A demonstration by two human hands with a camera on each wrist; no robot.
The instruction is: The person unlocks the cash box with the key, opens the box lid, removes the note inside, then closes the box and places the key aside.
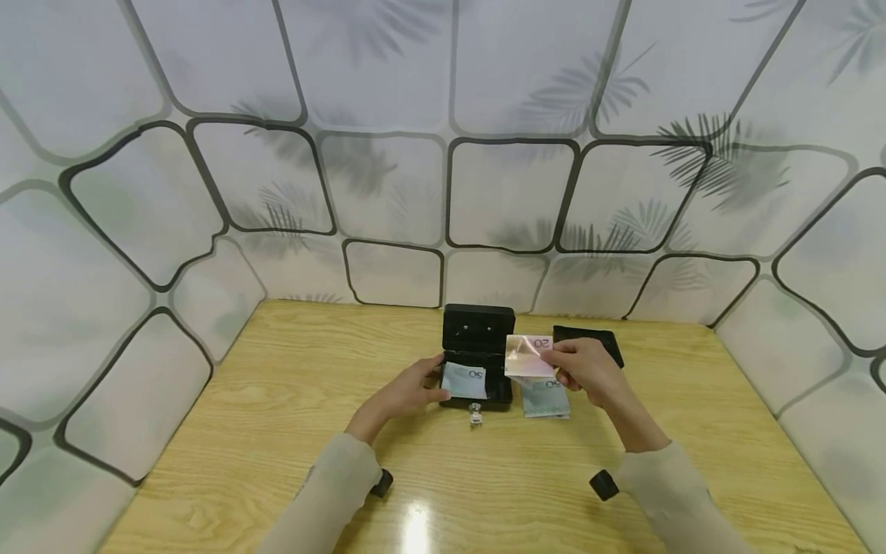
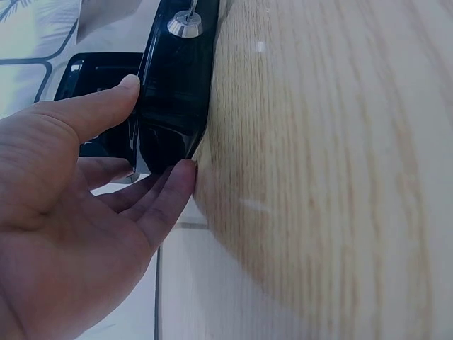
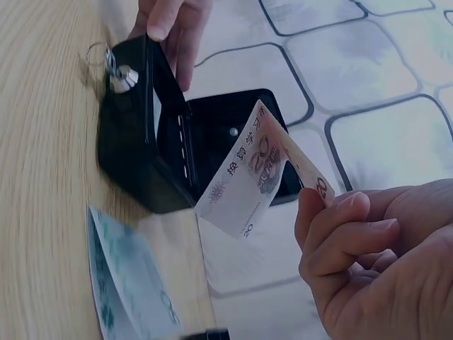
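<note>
A small black cash box [image 1: 460, 319] stands on the table with its lid raised. My left hand [image 1: 408, 391] grips its left side, the thumb at the upper edge and the fingers against the side wall. Inside lies a greenish banknote marked 50 [image 1: 462, 381]. Keys [image 3: 110, 60] hang from the lock [image 2: 185, 25] at the box's front. Between thumb and fingers my right hand [image 1: 591, 369] pinches a folded pinkish 20 banknote [image 3: 244, 177], held up by the right side of the box. Below it, a folded greenish 50 banknote [image 3: 134, 276] rests on the table.
Behind the right hand lies a flat black item [image 1: 614, 344], partly hidden. The wood-grain table [image 1: 277, 369] is bordered by patterned cloth walls [image 1: 388, 192] at the back and both sides. Dark straps [image 1: 604, 485] show near both sleeves.
</note>
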